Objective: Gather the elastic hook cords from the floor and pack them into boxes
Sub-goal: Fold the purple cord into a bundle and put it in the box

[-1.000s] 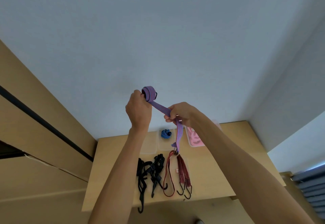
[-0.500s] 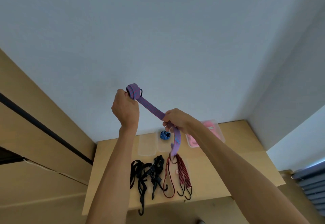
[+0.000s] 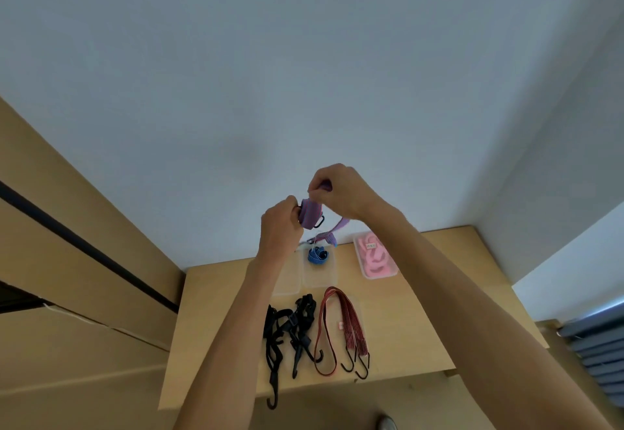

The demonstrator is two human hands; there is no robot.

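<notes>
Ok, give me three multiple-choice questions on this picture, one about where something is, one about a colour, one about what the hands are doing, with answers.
1. Where does the blue cord lie?
A. in a clear box
B. on the bare board
C. in a hand

2. What colour is the cord in the box at far right?
A. black
B. pink
C. green

3. How is the purple strap held?
A. gripped by both hands
B. lying loose
C. by one hand only

Answers: 1 A, it sits coiled inside the clear box. 2 B, pink loops fill it. 3 A, the left hand holds the roll and the right hand pinches the strap above it.
</notes>
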